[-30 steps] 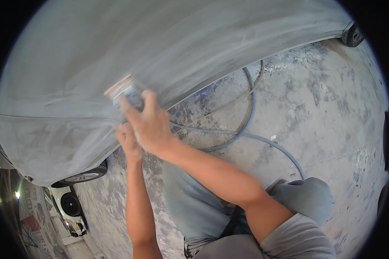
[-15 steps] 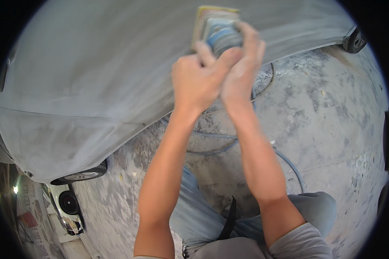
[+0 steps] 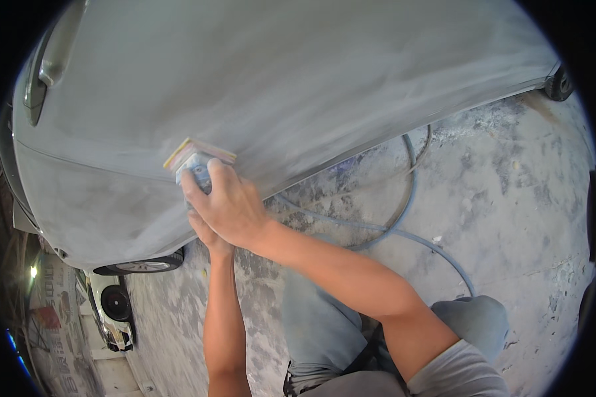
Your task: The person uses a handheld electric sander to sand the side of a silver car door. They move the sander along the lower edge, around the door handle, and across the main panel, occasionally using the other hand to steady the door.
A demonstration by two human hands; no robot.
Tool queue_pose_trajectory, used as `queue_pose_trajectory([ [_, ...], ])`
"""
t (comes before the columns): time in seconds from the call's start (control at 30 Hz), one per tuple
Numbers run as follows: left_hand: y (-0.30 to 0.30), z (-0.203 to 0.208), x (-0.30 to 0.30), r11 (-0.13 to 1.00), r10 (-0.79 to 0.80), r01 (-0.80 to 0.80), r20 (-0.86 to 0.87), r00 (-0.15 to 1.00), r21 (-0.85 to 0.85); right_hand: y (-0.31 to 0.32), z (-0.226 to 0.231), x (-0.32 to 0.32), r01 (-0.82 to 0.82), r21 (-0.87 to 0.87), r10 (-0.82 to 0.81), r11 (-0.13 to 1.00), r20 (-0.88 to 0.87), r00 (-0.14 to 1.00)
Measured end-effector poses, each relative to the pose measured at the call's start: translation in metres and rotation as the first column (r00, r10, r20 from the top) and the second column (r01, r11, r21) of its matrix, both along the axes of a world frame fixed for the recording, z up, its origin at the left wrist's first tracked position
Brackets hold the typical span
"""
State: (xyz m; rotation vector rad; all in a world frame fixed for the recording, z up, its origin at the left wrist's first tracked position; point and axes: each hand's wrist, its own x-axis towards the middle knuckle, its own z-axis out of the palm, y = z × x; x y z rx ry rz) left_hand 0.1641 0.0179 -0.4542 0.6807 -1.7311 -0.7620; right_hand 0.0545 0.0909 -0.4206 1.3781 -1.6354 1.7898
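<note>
A blue and grey air sander point(image 3: 197, 171) with a flat rectangular pad, edged in yellow and pink, lies against the dusty grey side panel point(image 3: 132, 112) of a car. My right hand point(image 3: 235, 205) is wrapped over the sander's body from above, fingers closed. Under it, my left hand point(image 3: 206, 230) holds the sander from the near side; most of its fingers are hidden behind the right hand and the tool. Both hands work close to the panel's crease line.
A blue-grey hose point(image 3: 437, 248) loops over the stained concrete floor point(image 3: 510, 218). The car's wheels point(image 3: 149, 264) stand at lower left and far right. A door handle point(image 3: 41, 76) sticks out at upper left. Another white vehicle point(image 3: 109, 301) is at far left.
Both hands have carried the sander left and nearer along the panel, from the upper middle. The right forearm now crosses toward the left. The view has shifted slightly.
</note>
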Motion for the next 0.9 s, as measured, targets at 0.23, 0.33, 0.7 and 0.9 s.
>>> queue_pose_trajectory([
  [0.23, 0.057, 0.052, -0.102, 0.961, -0.277, 0.278, 0.097, 0.956, 0.001, 0.054, 0.013, -0.085, 0.079, -0.076, -0.068, 0.994, 0.129, 0.989],
  [0.33, 0.09, 0.069, -0.163, 0.921, -0.37, 0.388, 0.249, 0.895, -0.026, 0.088, 0.011, -0.141, 0.257, -0.099, -0.236, 0.961, 0.182, 0.954],
  [0.7, 0.1, 0.081, -0.175, 0.935, -0.347, 0.355, 0.261, 0.901, 0.017, 0.09, 0.02, -0.15, 0.339, -0.086, -0.315, 0.937, 0.216, 0.924],
  [0.9, 0.024, 0.024, -0.038, 0.982, -0.165, 0.151, -0.117, 0.979, -0.115, 0.014, 0.05, -0.042, 0.161, -0.094, -0.181, 0.982, -0.283, 0.942],
])
